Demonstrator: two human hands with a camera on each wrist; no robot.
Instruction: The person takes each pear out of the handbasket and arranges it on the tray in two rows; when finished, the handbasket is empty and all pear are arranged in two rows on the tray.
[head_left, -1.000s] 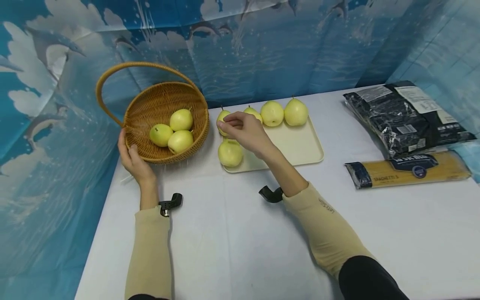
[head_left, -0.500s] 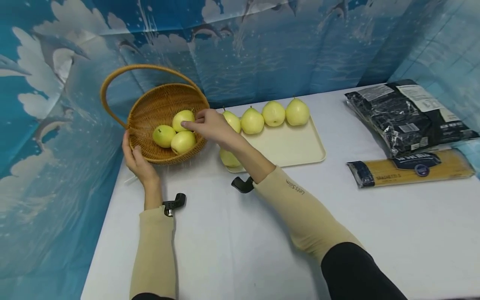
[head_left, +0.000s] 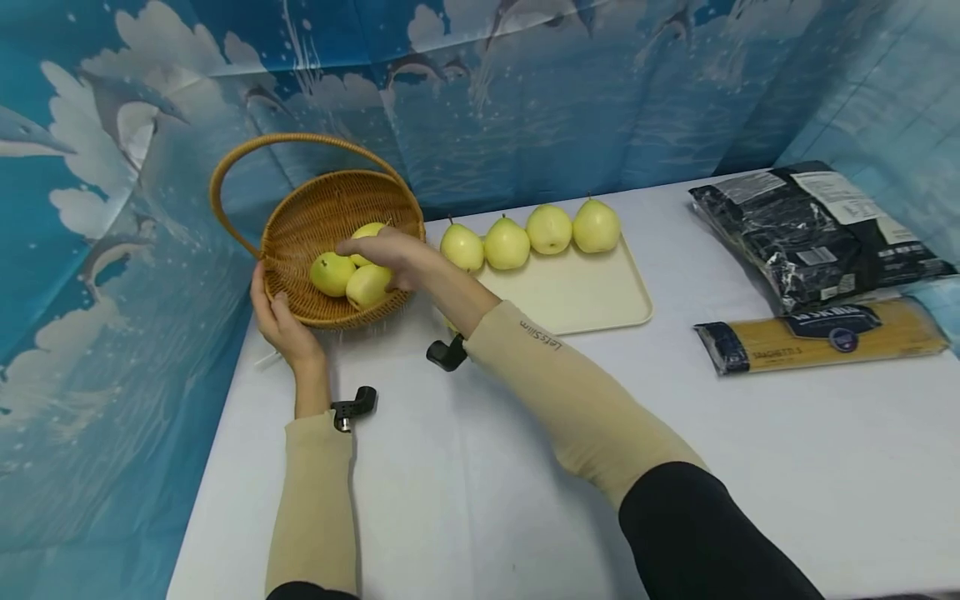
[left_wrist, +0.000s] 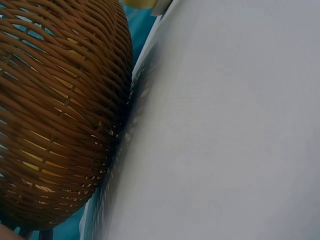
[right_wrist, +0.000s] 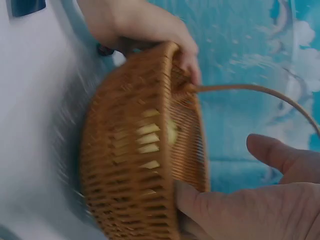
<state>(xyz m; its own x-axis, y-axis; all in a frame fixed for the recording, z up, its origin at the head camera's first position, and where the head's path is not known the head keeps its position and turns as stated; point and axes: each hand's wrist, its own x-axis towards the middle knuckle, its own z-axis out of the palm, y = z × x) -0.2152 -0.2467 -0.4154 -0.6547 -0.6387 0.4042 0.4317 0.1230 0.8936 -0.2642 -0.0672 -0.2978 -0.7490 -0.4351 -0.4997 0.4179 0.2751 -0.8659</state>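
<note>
A brown wicker basket (head_left: 300,218) with a tall handle stands tipped toward me at the left of the table. Three yellow-green pears (head_left: 332,274) lie in it, one partly behind my right hand. My left hand (head_left: 288,333) grips the basket's left rim, thumb on the inner side. My right hand (head_left: 397,254) is over the basket's right rim, thumb stretched out above the pears. In the right wrist view its thumb and fingers are spread, fingers at the rim, with nothing seen between them. Several more pears (head_left: 507,243) line the back of a cream tray (head_left: 570,292).
A black plastic package (head_left: 817,233) lies at the right, with a packet of spaghetti (head_left: 825,335) in front of it. A blue dolphin-print curtain (head_left: 540,125) hangs right behind the white table (head_left: 480,467). My right forearm covers the tray's left front corner.
My right hand has swung left from above the tray to the basket's right rim, its thumb spreading outward. My left hand keeps its grip on the basket.
</note>
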